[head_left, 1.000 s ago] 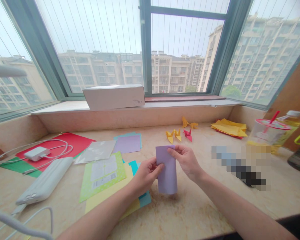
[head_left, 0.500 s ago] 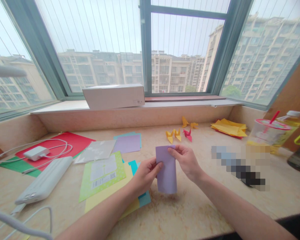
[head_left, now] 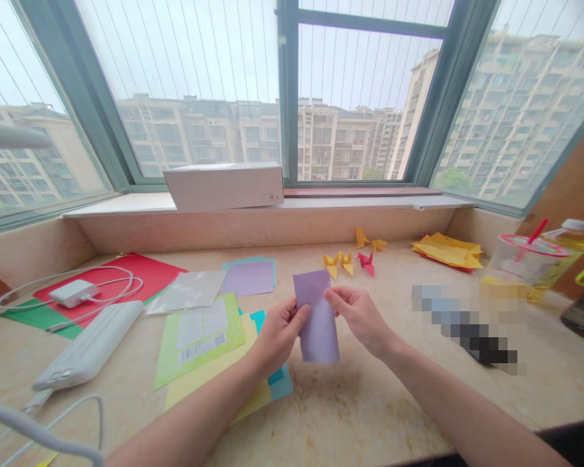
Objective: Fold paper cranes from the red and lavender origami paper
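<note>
A purple paper [head_left: 320, 324], shaped as a tall narrow rectangle, is held up above the stone counter. My left hand [head_left: 283, 327] pinches its left edge, thumb in front and fingers behind. On the opposite side, my right hand [head_left: 357, 314] grips the right edge between thumb and fingers. Behind the paper stand small folded birds, some yellow [head_left: 346, 262] and one red [head_left: 366, 263]. To the left of my left hand lie a green patterned packet [head_left: 199, 337], pale yellow sheets [head_left: 185, 384] and a flat purple sheet [head_left: 249, 277].
A white box [head_left: 226, 187] sits on the sill. Red paper [head_left: 150, 275], a charger [head_left: 75, 294] and a power bank [head_left: 90, 344] lie left. At right are yellow papers [head_left: 446, 251], a lidded cup [head_left: 520, 259], a bottle [head_left: 571, 250] and a blurred dark object [head_left: 486, 350].
The purple paper has moved slightly up and left with my left hand and tilts a little more. My right hand has slid down from its top edge to the right edge.
</note>
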`<control>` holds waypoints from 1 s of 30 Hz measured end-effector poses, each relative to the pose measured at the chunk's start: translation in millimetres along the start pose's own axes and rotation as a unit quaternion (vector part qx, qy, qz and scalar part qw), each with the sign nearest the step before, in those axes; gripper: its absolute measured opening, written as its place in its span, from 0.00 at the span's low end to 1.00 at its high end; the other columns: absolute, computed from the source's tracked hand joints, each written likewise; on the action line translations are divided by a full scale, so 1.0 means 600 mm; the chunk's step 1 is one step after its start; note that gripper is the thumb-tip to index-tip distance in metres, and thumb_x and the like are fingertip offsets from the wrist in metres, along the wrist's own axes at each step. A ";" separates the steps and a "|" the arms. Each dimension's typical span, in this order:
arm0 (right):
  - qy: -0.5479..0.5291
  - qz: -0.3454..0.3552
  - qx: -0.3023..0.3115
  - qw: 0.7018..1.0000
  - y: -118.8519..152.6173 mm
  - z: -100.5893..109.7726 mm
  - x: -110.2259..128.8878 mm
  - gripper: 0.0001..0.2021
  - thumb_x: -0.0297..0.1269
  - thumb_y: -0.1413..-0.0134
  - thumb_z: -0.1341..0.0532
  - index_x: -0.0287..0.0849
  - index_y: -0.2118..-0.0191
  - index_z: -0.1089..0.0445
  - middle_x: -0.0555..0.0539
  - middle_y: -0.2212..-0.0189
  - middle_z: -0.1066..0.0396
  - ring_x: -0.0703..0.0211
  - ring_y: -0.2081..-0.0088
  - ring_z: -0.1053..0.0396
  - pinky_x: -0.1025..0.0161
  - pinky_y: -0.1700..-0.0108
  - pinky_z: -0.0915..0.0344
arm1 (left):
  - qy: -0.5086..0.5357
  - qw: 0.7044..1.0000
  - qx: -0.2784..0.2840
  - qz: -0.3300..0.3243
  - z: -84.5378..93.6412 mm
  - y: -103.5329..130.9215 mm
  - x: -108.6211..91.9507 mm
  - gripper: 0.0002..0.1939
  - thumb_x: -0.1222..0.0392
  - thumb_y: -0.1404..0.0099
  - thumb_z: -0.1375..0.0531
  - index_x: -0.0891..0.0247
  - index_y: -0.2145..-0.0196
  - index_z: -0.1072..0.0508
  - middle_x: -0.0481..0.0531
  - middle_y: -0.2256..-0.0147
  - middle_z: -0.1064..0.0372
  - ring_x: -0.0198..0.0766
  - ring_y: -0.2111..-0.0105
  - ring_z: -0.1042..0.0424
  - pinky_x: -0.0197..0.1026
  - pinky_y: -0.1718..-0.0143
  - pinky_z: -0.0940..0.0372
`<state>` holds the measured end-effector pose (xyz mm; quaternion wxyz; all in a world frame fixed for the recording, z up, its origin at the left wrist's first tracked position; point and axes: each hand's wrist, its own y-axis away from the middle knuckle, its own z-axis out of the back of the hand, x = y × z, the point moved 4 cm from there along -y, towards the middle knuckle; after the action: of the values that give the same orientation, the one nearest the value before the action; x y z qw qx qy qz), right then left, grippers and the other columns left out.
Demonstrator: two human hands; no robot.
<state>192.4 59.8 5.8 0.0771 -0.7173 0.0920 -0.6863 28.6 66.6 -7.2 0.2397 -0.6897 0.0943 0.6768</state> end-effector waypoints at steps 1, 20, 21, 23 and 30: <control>-0.003 -0.010 0.001 1.000 0.000 -0.001 -0.002 0.19 0.54 0.53 0.31 0.40 0.70 0.21 0.49 0.77 0.26 0.62 0.75 0.35 0.63 0.70 0.38 | 0.002 1.000 -0.009 0.002 0.002 0.000 0.000 0.19 0.47 0.33 0.41 0.67 0.55 0.26 0.53 0.67 0.27 0.38 0.69 0.30 0.36 0.71 0.39; 0.000 -0.133 0.159 0.978 0.025 -0.034 -0.015 0.26 0.60 0.49 0.36 0.36 0.70 0.21 0.44 0.77 0.23 0.55 0.76 0.26 0.60 0.70 0.31 | -0.019 0.997 -0.059 0.040 0.013 -0.005 0.012 0.29 0.36 0.34 0.46 0.65 0.77 0.31 0.49 0.85 0.34 0.34 0.87 0.35 0.34 0.87 0.41; -0.002 -0.134 0.154 0.979 0.025 -0.033 -0.013 0.26 0.60 0.49 0.35 0.36 0.70 0.21 0.44 0.77 0.23 0.55 0.77 0.26 0.60 0.70 0.30 | -0.020 0.997 -0.062 0.041 0.014 -0.005 0.012 0.29 0.36 0.34 0.46 0.65 0.77 0.31 0.49 0.85 0.34 0.35 0.87 0.34 0.34 0.88 0.41; 0.004 -0.128 0.146 0.981 0.025 -0.033 -0.011 0.26 0.60 0.49 0.36 0.36 0.71 0.22 0.44 0.78 0.24 0.57 0.77 0.27 0.62 0.72 0.30 | -0.021 0.996 -0.072 0.037 0.015 -0.005 0.011 0.30 0.36 0.34 0.46 0.66 0.78 0.31 0.50 0.86 0.34 0.35 0.88 0.34 0.34 0.88 0.41; 0.045 -0.106 0.148 0.982 0.025 -0.034 -0.018 0.28 0.61 0.46 0.39 0.36 0.77 0.27 0.49 0.85 0.32 0.68 0.87 0.41 0.70 0.88 0.45 | 0.000 0.994 -0.097 0.047 0.017 -0.002 0.000 0.31 0.35 0.35 0.46 0.67 0.80 0.30 0.52 0.86 0.33 0.34 0.88 0.35 0.33 0.88 0.41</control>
<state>171.1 48.2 -7.5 0.1046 -0.6718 -0.0840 -0.7284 20.2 72.3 -6.5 0.1399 -0.7042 0.0604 0.6934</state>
